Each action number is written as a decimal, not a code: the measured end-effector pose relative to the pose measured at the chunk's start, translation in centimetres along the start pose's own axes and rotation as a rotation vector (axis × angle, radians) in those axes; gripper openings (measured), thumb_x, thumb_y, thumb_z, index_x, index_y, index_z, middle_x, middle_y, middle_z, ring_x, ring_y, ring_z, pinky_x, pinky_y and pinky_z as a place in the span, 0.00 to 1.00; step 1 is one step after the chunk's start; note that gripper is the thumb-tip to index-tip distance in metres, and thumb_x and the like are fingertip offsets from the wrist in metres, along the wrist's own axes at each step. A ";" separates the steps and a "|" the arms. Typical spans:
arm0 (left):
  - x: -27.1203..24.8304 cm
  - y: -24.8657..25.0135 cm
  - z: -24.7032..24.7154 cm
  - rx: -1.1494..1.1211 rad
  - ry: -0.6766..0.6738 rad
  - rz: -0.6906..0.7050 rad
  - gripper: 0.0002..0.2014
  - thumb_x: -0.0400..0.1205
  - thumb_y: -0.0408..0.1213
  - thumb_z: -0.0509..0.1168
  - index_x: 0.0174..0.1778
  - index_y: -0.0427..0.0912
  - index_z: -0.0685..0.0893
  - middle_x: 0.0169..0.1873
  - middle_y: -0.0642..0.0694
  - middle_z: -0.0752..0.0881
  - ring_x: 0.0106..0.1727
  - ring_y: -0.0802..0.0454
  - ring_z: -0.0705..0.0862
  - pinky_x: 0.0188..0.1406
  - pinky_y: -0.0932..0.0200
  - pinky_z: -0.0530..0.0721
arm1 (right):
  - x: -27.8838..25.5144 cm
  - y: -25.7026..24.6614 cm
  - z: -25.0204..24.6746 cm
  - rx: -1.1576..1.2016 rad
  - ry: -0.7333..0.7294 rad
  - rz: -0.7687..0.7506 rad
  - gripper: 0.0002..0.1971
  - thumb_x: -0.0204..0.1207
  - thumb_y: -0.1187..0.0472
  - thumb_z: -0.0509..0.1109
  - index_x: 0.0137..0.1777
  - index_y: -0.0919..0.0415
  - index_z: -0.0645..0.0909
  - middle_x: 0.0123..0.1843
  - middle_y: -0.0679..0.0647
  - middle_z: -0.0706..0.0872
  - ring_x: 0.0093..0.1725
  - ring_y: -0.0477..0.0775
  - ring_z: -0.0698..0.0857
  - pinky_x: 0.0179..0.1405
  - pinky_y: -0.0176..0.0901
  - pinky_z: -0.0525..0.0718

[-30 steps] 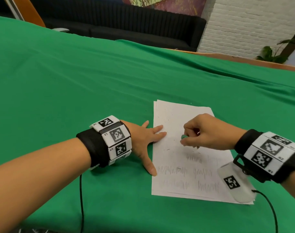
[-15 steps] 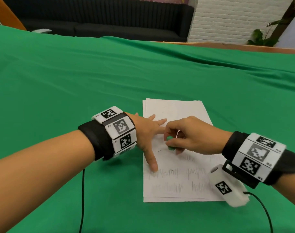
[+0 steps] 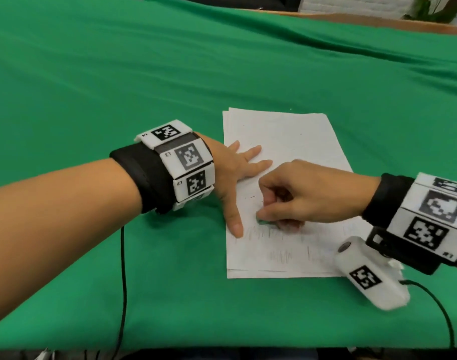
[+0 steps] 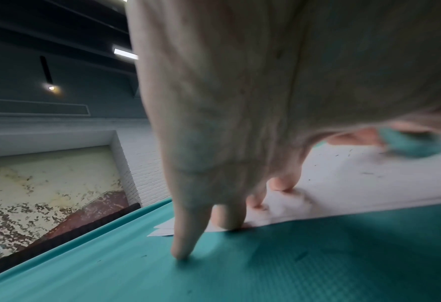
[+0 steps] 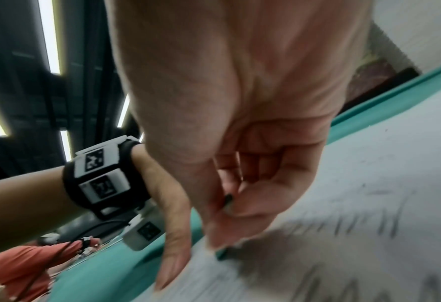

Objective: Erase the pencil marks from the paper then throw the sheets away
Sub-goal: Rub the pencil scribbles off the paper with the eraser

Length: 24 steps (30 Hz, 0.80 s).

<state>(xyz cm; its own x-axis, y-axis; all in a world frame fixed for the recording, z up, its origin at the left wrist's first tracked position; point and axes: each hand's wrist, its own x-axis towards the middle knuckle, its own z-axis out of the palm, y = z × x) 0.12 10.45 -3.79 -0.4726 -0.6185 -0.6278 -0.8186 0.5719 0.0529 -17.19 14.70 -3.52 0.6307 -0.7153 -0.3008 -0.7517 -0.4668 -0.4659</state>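
A small stack of white sheets (image 3: 284,141) with grey pencil scribbles (image 3: 279,255) on the lower part lies on the green cloth. My left hand (image 3: 237,178) lies flat with spread fingers on the stack's left edge, thumb (image 3: 235,224) pointing toward me. My right hand (image 3: 287,201) pinches a small green eraser (image 3: 261,221) and presses it onto the paper just above the upper scribble row. From the left wrist view the eraser (image 4: 413,147) shows blurred above the sheet (image 4: 369,179). In the right wrist view only a green corner of the eraser (image 5: 220,255) peeks under my fingertips.
A green cloth (image 3: 118,87) covers the whole table. A wooden table edge (image 3: 378,20) runs along the far side. Black cables (image 3: 123,281) trail from both wrist units toward the near edge. Dark eraser crumbs speckle the paper.
My right hand with the eraser has moved down and left along the paper, toward the scribble rows and my left thumb. The left hand stays pressed on the sheet's edge.
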 end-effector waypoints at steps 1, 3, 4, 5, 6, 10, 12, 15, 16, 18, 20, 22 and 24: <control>0.0 0.0 0.0 -0.008 -0.003 0.003 0.69 0.57 0.69 0.77 0.82 0.69 0.32 0.82 0.56 0.26 0.84 0.44 0.28 0.82 0.34 0.39 | 0.1 -0.1 0.0 -0.006 -0.028 -0.015 0.14 0.78 0.53 0.74 0.34 0.55 0.76 0.26 0.45 0.87 0.25 0.42 0.84 0.32 0.32 0.79; 0.0 0.1 -0.1 -0.006 -0.005 0.008 0.66 0.58 0.70 0.77 0.82 0.71 0.36 0.82 0.56 0.26 0.84 0.43 0.29 0.82 0.36 0.39 | 0.9 0.4 -0.5 -0.068 0.036 -0.028 0.14 0.78 0.52 0.75 0.34 0.53 0.75 0.24 0.44 0.86 0.25 0.41 0.83 0.32 0.31 0.77; 0.0 0.1 -0.2 -0.003 -0.003 0.015 0.65 0.58 0.70 0.77 0.83 0.71 0.39 0.82 0.56 0.26 0.84 0.42 0.29 0.82 0.36 0.40 | 1.2 0.6 -0.6 -0.098 0.102 -0.023 0.15 0.78 0.51 0.75 0.34 0.53 0.75 0.24 0.45 0.85 0.25 0.41 0.83 0.32 0.33 0.77; -0.1 0.1 -0.2 -0.005 -0.001 0.022 0.63 0.59 0.69 0.77 0.83 0.71 0.41 0.82 0.55 0.26 0.84 0.42 0.29 0.82 0.37 0.40 | 1.5 0.7 -0.6 -0.111 0.143 -0.019 0.15 0.78 0.51 0.74 0.34 0.54 0.75 0.24 0.46 0.84 0.26 0.42 0.82 0.32 0.36 0.77; 0.0 0.1 -0.2 -0.010 0.000 0.028 0.62 0.59 0.69 0.77 0.82 0.73 0.42 0.82 0.55 0.26 0.84 0.41 0.29 0.82 0.37 0.39 | 1.5 0.7 -0.5 -0.098 0.138 -0.022 0.15 0.78 0.52 0.74 0.34 0.55 0.75 0.24 0.46 0.84 0.26 0.42 0.82 0.32 0.36 0.77; 0.1 0.2 -0.1 -0.003 -0.013 0.008 0.65 0.56 0.71 0.77 0.80 0.76 0.36 0.82 0.56 0.25 0.84 0.43 0.29 0.82 0.34 0.40 | 1.1 0.3 0.0 -0.030 -0.042 -0.066 0.14 0.78 0.52 0.74 0.37 0.59 0.77 0.26 0.48 0.87 0.25 0.42 0.83 0.31 0.32 0.79; 0.1 0.1 -0.2 -0.006 -0.011 0.017 0.64 0.57 0.71 0.76 0.81 0.74 0.40 0.82 0.57 0.26 0.84 0.43 0.29 0.82 0.35 0.41 | 1.5 0.8 -0.7 -0.109 0.062 -0.049 0.14 0.77 0.51 0.74 0.36 0.56 0.77 0.25 0.47 0.85 0.26 0.41 0.83 0.32 0.35 0.77; 0.0 0.0 -0.3 -0.018 -0.011 0.019 0.63 0.57 0.70 0.77 0.82 0.73 0.43 0.83 0.59 0.28 0.84 0.44 0.28 0.82 0.35 0.41 | 1.7 0.9 -0.9 -0.105 0.097 -0.048 0.15 0.78 0.53 0.75 0.33 0.55 0.75 0.25 0.47 0.84 0.26 0.42 0.82 0.31 0.36 0.76; 0.0 0.0 -0.2 -0.026 -0.016 0.014 0.64 0.56 0.69 0.78 0.81 0.75 0.41 0.83 0.58 0.27 0.84 0.44 0.28 0.82 0.35 0.40 | 1.5 0.8 -0.7 -0.063 0.026 -0.050 0.15 0.78 0.53 0.74 0.34 0.57 0.75 0.26 0.48 0.85 0.24 0.42 0.83 0.31 0.33 0.77; -0.1 0.1 -0.3 -0.024 -0.025 0.003 0.66 0.55 0.70 0.78 0.80 0.76 0.37 0.82 0.57 0.25 0.83 0.45 0.27 0.82 0.33 0.40 | 1.1 1.1 -0.8 -0.053 -0.040 -0.045 0.16 0.78 0.51 0.74 0.35 0.57 0.75 0.24 0.47 0.85 0.24 0.42 0.82 0.30 0.31 0.77; -0.1 0.2 -0.3 0.017 -0.026 -0.017 0.69 0.56 0.71 0.77 0.82 0.71 0.33 0.81 0.58 0.25 0.84 0.46 0.28 0.83 0.32 0.42 | 1.1 2.0 -1.5 -0.176 0.088 -0.020 0.16 0.77 0.49 0.74 0.32 0.53 0.74 0.23 0.46 0.81 0.25 0.42 0.79 0.31 0.38 0.76; -0.1 0.2 -0.3 0.040 -0.029 -0.037 0.70 0.57 0.72 0.76 0.82 0.66 0.29 0.81 0.59 0.24 0.84 0.46 0.28 0.83 0.32 0.43 | 1.1 2.4 -1.9 -0.202 0.155 -0.002 0.17 0.77 0.49 0.74 0.31 0.53 0.74 0.25 0.47 0.81 0.27 0.43 0.79 0.32 0.45 0.79; -0.1 0.2 -0.4 0.037 -0.031 -0.037 0.71 0.56 0.72 0.76 0.81 0.67 0.28 0.81 0.59 0.24 0.84 0.46 0.28 0.83 0.32 0.43 | 0.6 2.2 -1.5 -0.101 0.045 -0.004 0.17 0.77 0.51 0.75 0.32 0.57 0.75 0.26 0.50 0.85 0.24 0.43 0.80 0.31 0.42 0.81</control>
<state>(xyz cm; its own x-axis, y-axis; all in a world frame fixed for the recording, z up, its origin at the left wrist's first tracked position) -0.11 10.47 -3.39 -0.4314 -0.6227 -0.6528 -0.8223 0.5690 0.0007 -18.74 12.47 -3.41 0.6262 -0.7348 -0.2607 -0.7663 -0.5182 -0.3798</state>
